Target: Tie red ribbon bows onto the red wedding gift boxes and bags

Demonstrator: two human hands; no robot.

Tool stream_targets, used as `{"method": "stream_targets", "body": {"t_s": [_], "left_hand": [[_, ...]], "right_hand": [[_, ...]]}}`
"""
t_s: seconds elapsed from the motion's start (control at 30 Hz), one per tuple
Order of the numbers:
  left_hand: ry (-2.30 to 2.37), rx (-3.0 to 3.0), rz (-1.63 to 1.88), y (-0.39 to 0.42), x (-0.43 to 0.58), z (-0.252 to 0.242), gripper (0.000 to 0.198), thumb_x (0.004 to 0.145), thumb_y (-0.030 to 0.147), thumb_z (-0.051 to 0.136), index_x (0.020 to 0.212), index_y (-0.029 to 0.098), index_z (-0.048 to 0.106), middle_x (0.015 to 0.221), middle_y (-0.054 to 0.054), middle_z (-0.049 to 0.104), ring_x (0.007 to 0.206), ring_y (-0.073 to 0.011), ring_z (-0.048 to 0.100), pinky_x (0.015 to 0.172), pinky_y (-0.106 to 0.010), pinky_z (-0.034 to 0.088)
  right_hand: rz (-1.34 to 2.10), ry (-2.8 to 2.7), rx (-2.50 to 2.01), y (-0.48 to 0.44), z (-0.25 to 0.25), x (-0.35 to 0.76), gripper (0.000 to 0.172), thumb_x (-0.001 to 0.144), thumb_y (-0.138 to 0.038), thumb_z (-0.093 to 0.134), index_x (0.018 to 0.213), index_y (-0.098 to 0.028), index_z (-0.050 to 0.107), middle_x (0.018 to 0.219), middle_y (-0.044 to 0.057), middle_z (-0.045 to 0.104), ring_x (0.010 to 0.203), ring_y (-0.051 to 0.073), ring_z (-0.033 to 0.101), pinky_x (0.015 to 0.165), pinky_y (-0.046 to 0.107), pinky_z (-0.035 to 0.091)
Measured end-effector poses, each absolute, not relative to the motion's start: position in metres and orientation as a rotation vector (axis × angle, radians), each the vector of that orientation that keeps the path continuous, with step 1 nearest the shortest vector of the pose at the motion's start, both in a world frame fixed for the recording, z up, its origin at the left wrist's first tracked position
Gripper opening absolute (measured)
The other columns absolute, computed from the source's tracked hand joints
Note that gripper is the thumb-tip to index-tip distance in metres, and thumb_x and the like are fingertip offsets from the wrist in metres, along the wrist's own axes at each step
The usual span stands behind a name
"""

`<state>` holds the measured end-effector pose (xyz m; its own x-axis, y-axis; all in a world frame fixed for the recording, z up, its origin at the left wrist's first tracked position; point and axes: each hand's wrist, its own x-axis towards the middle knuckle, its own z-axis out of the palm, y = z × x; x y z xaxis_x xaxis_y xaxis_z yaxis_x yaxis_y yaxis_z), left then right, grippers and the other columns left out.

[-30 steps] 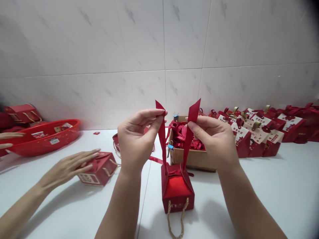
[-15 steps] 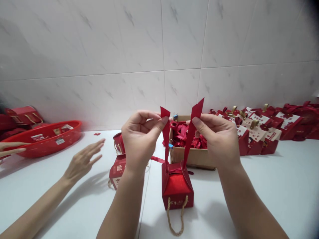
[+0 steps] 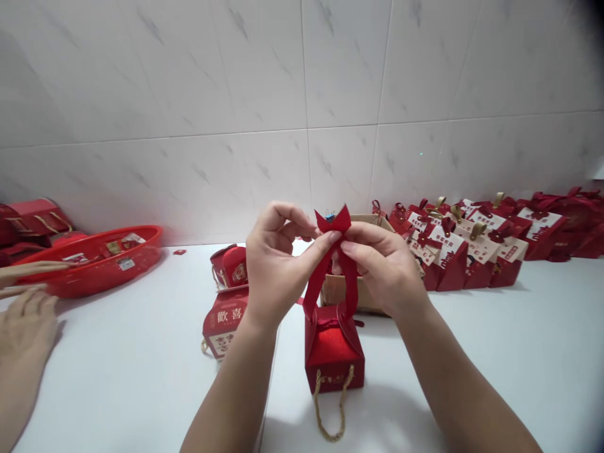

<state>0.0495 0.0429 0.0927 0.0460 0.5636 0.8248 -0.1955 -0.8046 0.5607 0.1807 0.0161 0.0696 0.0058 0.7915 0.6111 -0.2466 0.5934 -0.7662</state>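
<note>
White table (image 3: pixel 141 377); pinched ribbon (image 3: pixel 351 283); left box (image 3: pixel 221 326) reads "歡喜".

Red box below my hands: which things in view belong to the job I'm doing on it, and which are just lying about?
In use:
red ribbon, pinched in the left hand and right hand
red box, ribbon rising from its top

Lying about, for your hands:
cardboard box behind
red basin, by another person's hand
lettered box, left
packages, right
</note>
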Motion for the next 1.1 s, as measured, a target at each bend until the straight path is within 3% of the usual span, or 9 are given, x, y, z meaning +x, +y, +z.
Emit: {"method": "stream_targets", "body": {"t_s": [0.2,0.3,0.43,0.57,0.67,0.8,0.97,1.1], "left_hand": [[0.485,1.825,1.683,0.045,0.044,0.095,0.036,0.063,0.014,0.079,0.083,0.022,0.051,0.075,0.004,0.055,0.064,-0.0087,0.06,0.059,-0.02,0.054],[0.515,1.862,1.54,0.044,0.038,0.097,0.028,0.067,0.018,0.077,0.082,0.022,0.053,0.071,0.003,0.058,0.065,-0.0108,0.061,0.061,-0.022,0.055],[0.623,1.981,1.083,0.045,0.027,0.099,0.011,0.077,0.026,0.069,0.076,0.018,0.061,0.077,-0.005,0.067,0.075,-0.0168,0.066,0.065,-0.027,0.056],[0.659,1.94,1.006,0.051,0.014,0.103,0.01,0.078,0.027,0.068,0.076,0.017,0.066,0.075,-0.007,0.069,0.07,-0.0178,0.067,0.058,-0.027,0.054],[0.628,1.889,0.934,0.054,0.01,0.105,0.009,0.079,0.025,0.066,0.082,0.017,0.065,0.07,-0.005,0.067,0.064,-0.0162,0.065,0.056,-0.026,0.053],[0.653,1.894,0.918,0.052,0.012,0.105,0.018,0.08,0.021,0.064,0.097,0.019,0.06,0.064,-0.001,0.063,0.061,-0.0143,0.062,0.054,-0.025,0.051],[0.7,1.91,0.959,0.052,0.015,0.103,0.02,0.084,0.022,0.058,0.103,0.02,0.058,0.083,-0.005,0.068,0.07,-0.015,0.065,0.058,-0.024,0.054],[0.798,1.952,1.004,0.054,0.016,0.101,0.029,0.081,0.016,0.058,0.109,0.023,0.054,0.102,-0.008,0.068,0.065,-0.013,0.065,0.053,-0.024,0.054]], "right_hand": [[1.15,-1.266,-0.516,0.017,0.073,0.183,0.018,0.083,-0.038,0.062,0.089,-0.021,0.067,0.059,-0.004,0.059,0.05,0.008,0.055,0.05,0.02,0.048],[1.207,-1.222,-0.519,0.02,0.074,0.185,0.018,0.082,-0.038,0.064,0.083,-0.021,0.065,0.061,-0.004,0.058,0.05,0.008,0.054,0.049,0.02,0.047],[1.194,-1.242,-0.508,0.023,0.074,0.193,0.017,0.081,-0.038,0.065,0.08,-0.02,0.065,0.064,-0.003,0.058,0.053,0.007,0.052,0.052,0.019,0.046],[1.185,-1.477,-0.532,0.019,0.076,0.206,0.019,0.086,-0.037,0.059,0.082,-0.02,0.066,0.066,-0.002,0.059,0.053,0.008,0.052,0.052,0.021,0.045],[1.005,-1.761,-0.685,0.013,0.078,0.214,0.023,0.089,-0.036,0.054,0.085,-0.018,0.067,0.067,0.0,0.06,0.055,0.01,0.052,0.052,0.022,0.043],[0.405,-1.989,-0.948,0.009,0.08,0.214,0.019,0.088,-0.024,0.052,0.079,-0.017,0.067,0.067,0.0,0.06,0.059,0.011,0.049,0.053,0.023,0.037],[0.005,-1.996,-1.059,0.01,0.079,0.209,0.027,0.085,-0.017,0.049,0.058,-0.017,0.056,0.052,-0.003,0.048,0.05,0.009,0.038,0.049,0.024,0.028],[-0.048,-1.962,-1.08,0.012,0.077,0.206,0.028,0.086,-0.016,0.047,0.06,-0.017,0.055,0.054,-0.002,0.05,0.052,0.01,0.041,0.052,0.025,0.03]]}}
